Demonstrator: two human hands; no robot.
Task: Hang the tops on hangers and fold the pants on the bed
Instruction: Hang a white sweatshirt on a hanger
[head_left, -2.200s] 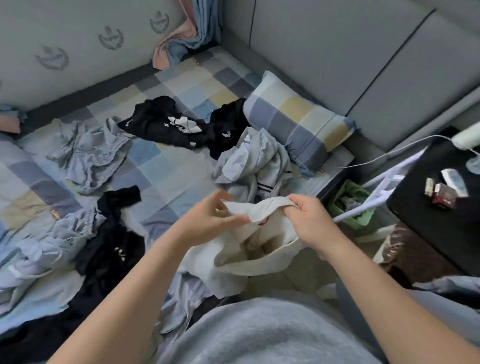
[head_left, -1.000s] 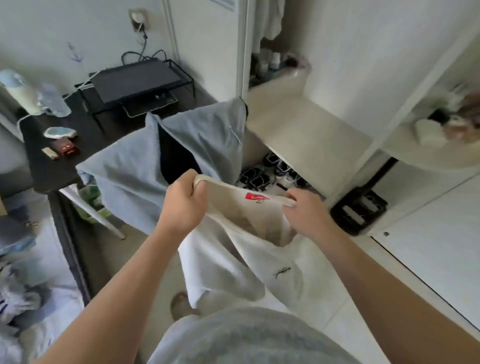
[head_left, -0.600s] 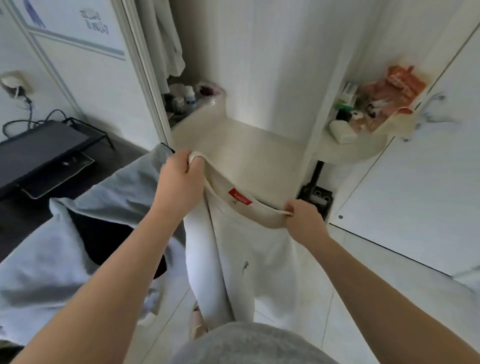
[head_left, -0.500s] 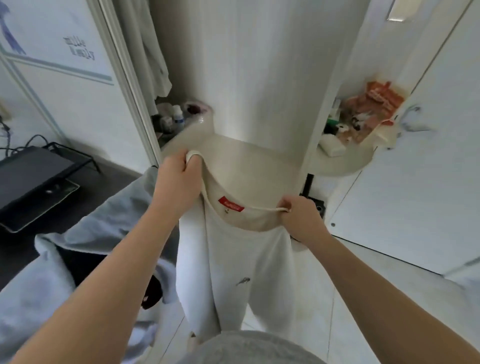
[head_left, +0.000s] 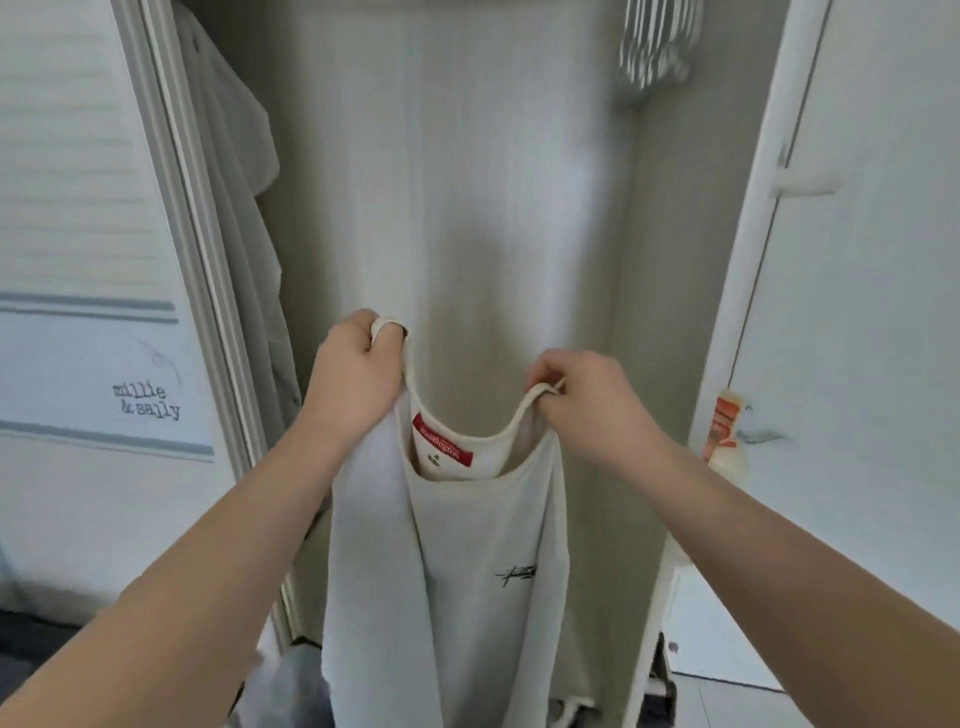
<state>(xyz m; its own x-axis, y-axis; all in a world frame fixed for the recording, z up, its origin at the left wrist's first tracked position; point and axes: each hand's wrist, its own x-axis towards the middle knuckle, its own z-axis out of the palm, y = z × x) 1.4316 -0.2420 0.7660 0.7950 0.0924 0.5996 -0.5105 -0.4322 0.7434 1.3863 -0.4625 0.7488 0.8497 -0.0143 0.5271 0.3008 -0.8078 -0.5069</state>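
Wardrobe (head_left: 467, 156) ahead; before it my left hand (head_left: 353, 374) and right hand (head_left: 587, 400) each clench the neckline of the cream top (head_left: 467, 571). Freeing one for a hanger risks dropping it.

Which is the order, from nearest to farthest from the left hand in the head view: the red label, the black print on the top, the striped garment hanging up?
Measured from the left hand, which grips the collar of the cream top:
1. the red label, just below and to the right, inside the neck.
2. the black print, lower down on the chest.
3. the striped garment, hanging high at the upper right.
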